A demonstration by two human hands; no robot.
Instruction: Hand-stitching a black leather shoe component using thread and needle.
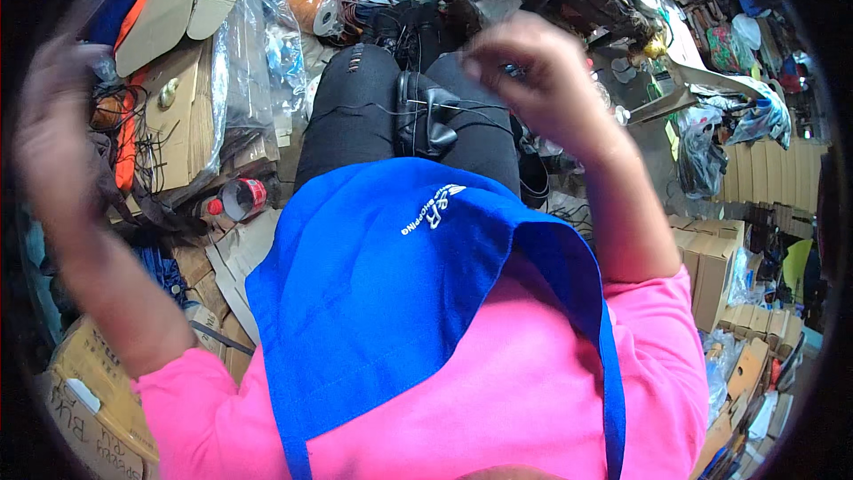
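Across my thighs, between the knees, lies a black, glossy leather-like piece, folded and creased; its kind does not show clearly. A thin pale needle-like sliver crosses its top. Dark thread runs out from the piece over both thighs. My left hand is raised far out to the left, its fingers smeared by motion. Above my right knee hovers my right hand, somewhat blurred, with fingers curled and thumb bent in. Whatever it grips, if anything, cannot be made out. Neither hand touches the black piece.
Left of my legs stand cardboard sheets, clear plastic wrapping and a red-labelled bottle. An orange thread spool lies beyond my left knee. Cardboard boxes and plastic bags crowd the right side.
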